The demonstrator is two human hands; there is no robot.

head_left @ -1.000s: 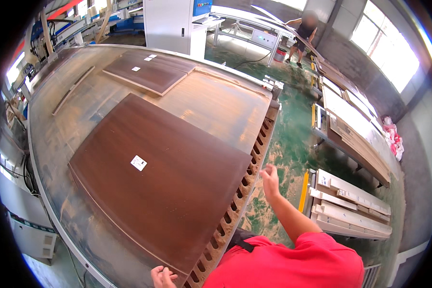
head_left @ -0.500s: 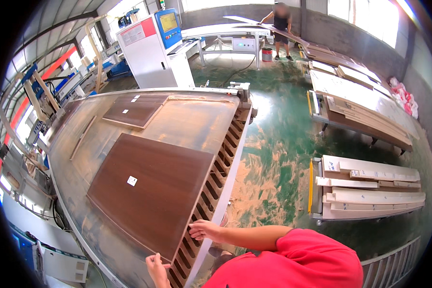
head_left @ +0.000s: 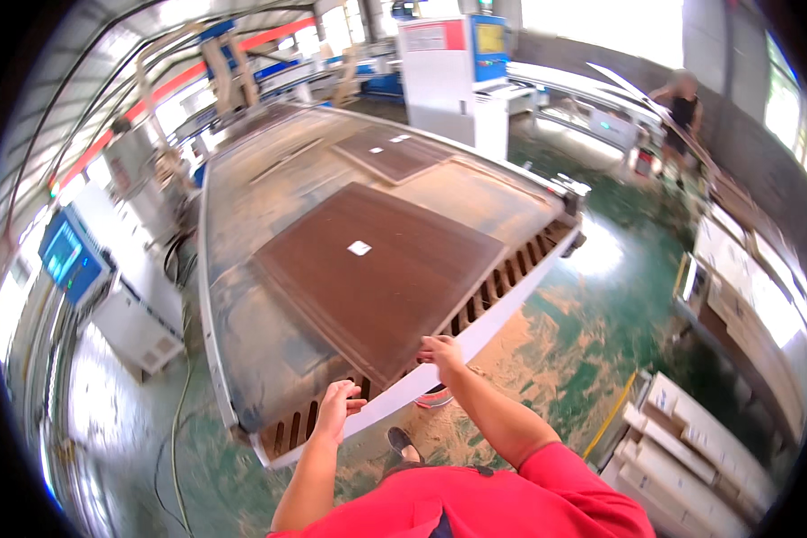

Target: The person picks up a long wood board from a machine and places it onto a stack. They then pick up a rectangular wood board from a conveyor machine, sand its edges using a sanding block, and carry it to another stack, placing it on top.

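Observation:
A large dark brown wood panel [head_left: 381, 273] with a small white sticker lies flat on the machine bed [head_left: 242, 359]. My left hand [head_left: 338, 408] grips the panel's near corner by the slotted front edge. My right hand [head_left: 441, 352] holds the same near edge a little to the right. A smaller brown panel [head_left: 393, 151] lies further back on the bed.
The bed's slotted front rail [head_left: 498, 287] faces a green floor strewn with sawdust [head_left: 547, 359]. Stacked pale boards [head_left: 690, 457] sit at lower right, more stacks along the right. A blue-screened console [head_left: 67, 260] stands left. Another person [head_left: 683, 108] works at the back right.
The view swung left as I moved along the bed's front. My right hand came in from the panel's side to its near edge, close to my left hand.

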